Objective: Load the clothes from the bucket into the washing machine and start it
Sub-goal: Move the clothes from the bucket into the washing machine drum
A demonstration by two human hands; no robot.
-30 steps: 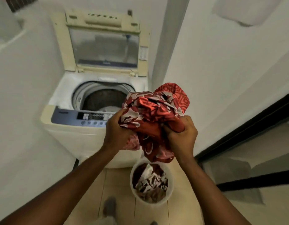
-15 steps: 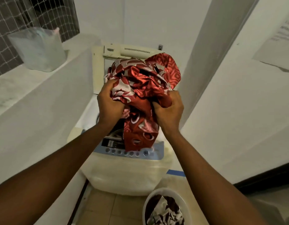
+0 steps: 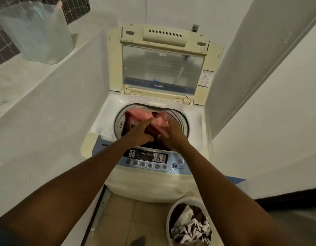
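A: What are our hands doing?

B: Our left hand [image 3: 139, 132] is flat with its fingers spread out, pushing down on the red cloth [image 3: 148, 118]. Our right hand [image 3: 173, 134] is on the cloth too, but the picture is blurry there. We cannot tell if it is pinching the cloth or just pressing.

A: Where is the cloth?

B: It is in the round drum [image 3: 180, 118] of the washing machine [image 3: 153, 183], right at the top of the hole. It looks pink and smeared.

A: What is close by?

B: The button panel [image 3: 150, 159] sits just under our wrists. The lid [image 3: 162, 68] stands straight up behind the drum.

A: Are there more clothes?

B: Yes. The white bucket [image 3: 168, 217] is on the floor by the machine, down under our right arm. Black and white clothes [image 3: 191, 226] are in it.

A: Is anything in our way?

B: White walls are tight on both sides of the machine. Up on the left ledge [image 3: 20, 75] stands a see-through plastic bag [image 3: 36, 31].
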